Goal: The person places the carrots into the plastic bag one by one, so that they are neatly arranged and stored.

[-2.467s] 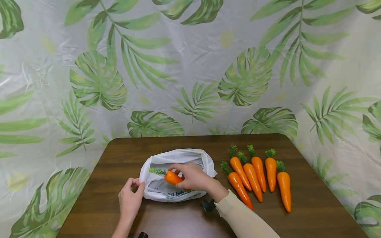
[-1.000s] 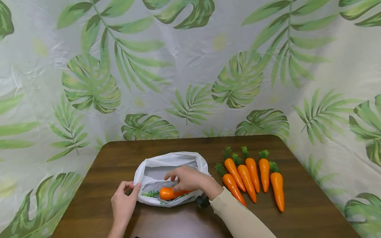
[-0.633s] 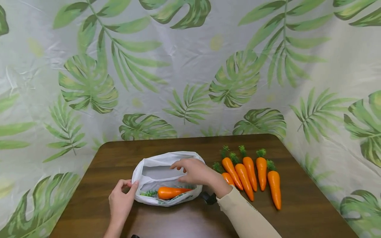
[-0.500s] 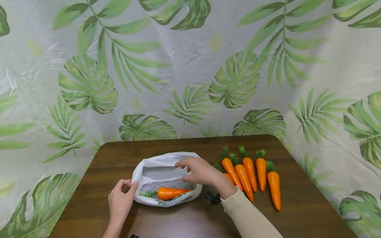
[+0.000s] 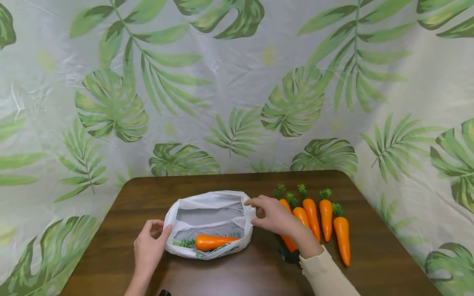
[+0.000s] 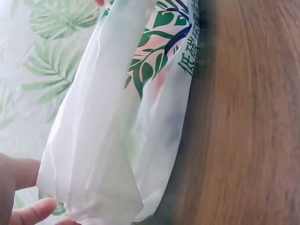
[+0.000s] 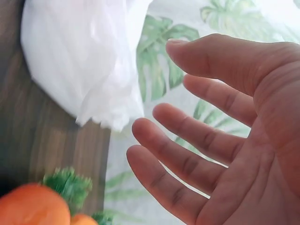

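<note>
A white plastic bag stands on the table with its mouth spread wide. My left hand pinches the bag's left rim between thumb and fingers. One orange carrot with a green leafy top lies inside, along the near wall, its top toward the left. My right hand is beside the bag's right rim with nothing in it. In the right wrist view its fingers are spread and relaxed, apart from the white plastic. From the head it partly covers the carrots behind it.
Several more carrots lie on the right of the brown wooden table, leafy tops pointing away. A leaf-patterned sheet hangs behind the table's far edge. Green print marks the bag's outside.
The right hand has let go of the carrot inside the bag and moved right, out past the bag's right rim. The left hand keeps its hold on the left rim.
</note>
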`<action>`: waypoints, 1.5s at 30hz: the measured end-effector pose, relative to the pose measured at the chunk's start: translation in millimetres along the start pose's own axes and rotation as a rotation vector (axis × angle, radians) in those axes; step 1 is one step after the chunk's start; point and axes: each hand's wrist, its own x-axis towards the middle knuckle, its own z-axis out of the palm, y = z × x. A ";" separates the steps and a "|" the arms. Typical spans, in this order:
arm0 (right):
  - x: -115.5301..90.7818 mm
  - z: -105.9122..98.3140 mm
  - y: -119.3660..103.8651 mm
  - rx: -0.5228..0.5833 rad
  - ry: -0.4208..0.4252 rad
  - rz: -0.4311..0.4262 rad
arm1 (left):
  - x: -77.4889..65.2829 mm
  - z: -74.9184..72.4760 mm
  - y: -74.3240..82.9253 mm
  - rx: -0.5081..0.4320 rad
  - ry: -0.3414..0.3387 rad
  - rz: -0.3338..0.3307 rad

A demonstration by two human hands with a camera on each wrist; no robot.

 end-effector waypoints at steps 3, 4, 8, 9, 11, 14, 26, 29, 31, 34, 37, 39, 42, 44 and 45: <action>-10.3 -1.3 9.2 0.018 0.040 0.047 | -0.1 0.7 -0.3 -0.006 -0.022 -0.006; -13.6 -2.1 11.9 0.023 0.053 0.065 | -0.2 1.1 -0.6 -0.008 -0.024 -0.007; -25.2 -4.4 22.1 0.035 0.084 0.118 | -0.4 2.5 -1.9 -0.020 -0.018 -0.013; -27.9 -4.5 24.6 0.033 0.089 0.127 | -0.6 2.7 -2.2 -0.020 -0.015 -0.016; -33.0 -4.3 29.3 0.033 0.093 0.144 | -1.0 3.3 -2.8 -0.018 -0.013 -0.026; -40.3 -3.6 36.2 0.026 0.107 0.176 | -0.7 4.4 -3.2 -0.016 -0.030 -0.038; -55.8 7.1 57.9 -0.030 0.133 0.265 | -0.8 1.9 -6.8 -0.054 -0.059 -0.063; -57.9 11.3 61.8 -0.031 0.136 0.285 | -0.5 2.5 -6.9 -0.061 -0.075 -0.067; -58.5 13.9 63.5 -0.027 0.138 0.299 | -0.4 3.0 -6.6 -0.064 -0.083 -0.067; -58.5 17.5 64.6 -0.019 0.136 0.318 | -0.4 3.1 -5.6 -0.070 -0.088 -0.064; -58.3 21.2 64.0 -0.012 0.132 0.332 | -0.4 2.9 -5.8 -0.075 -0.087 -0.062; -58.3 23.3 63.4 -0.007 0.130 0.335 | -0.6 2.7 -7.0 -0.076 -0.087 -0.064; -58.2 24.4 64.0 -0.004 0.130 0.340 | -0.1 4.0 -9.0 -0.072 -0.088 -0.067; -57.8 24.5 63.9 -0.003 0.130 0.340 | 0.2 4.2 -10.0 -0.067 -0.087 -0.071; -57.5 24.7 64.1 -0.007 0.132 0.336 | 0.4 4.2 -10.3 -0.065 -0.087 -0.074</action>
